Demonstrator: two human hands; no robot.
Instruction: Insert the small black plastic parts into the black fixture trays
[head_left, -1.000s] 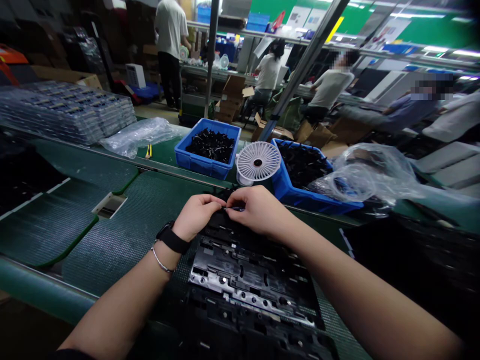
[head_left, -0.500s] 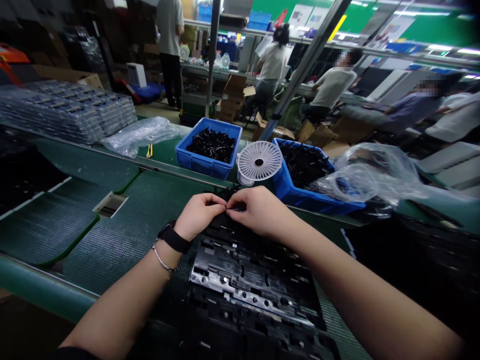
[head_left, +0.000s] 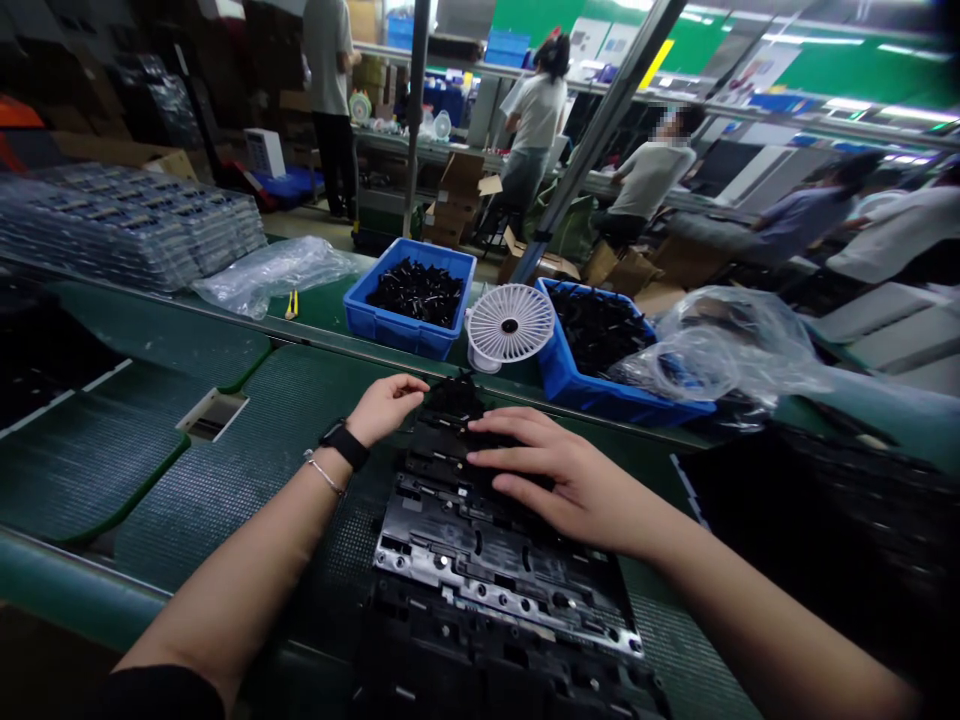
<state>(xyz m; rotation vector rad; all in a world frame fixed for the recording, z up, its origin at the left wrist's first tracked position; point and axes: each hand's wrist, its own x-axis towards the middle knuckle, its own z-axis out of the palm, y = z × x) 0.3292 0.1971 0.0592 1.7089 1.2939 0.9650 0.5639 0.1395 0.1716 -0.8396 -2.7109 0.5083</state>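
A long black plastic housing with a grey metal plate [head_left: 480, 560] lies lengthwise on the green conveyor belt [head_left: 225, 450], its far end a small heap of black parts [head_left: 452, 400]. My right hand [head_left: 559, 470] rests flat on the housing, its fingers spread and gripping nothing. My left hand [head_left: 386, 408] sits just left of the far end, above the belt, with its fingers loose and no part in them. A black watch and a thin silver bracelet circle my left wrist.
Beyond the belt stand two blue bins of black parts [head_left: 409, 298], a white desk fan [head_left: 508, 325] between them, and a crumpled plastic bag [head_left: 720, 345]. Stacked clear trays [head_left: 127, 225] lie far left. Co-workers [head_left: 649, 175] sit and stand at benches behind.
My hands have come apart and let go of the small part they pinched. My right hand has moved down onto the housing, and my left hand has moved left.
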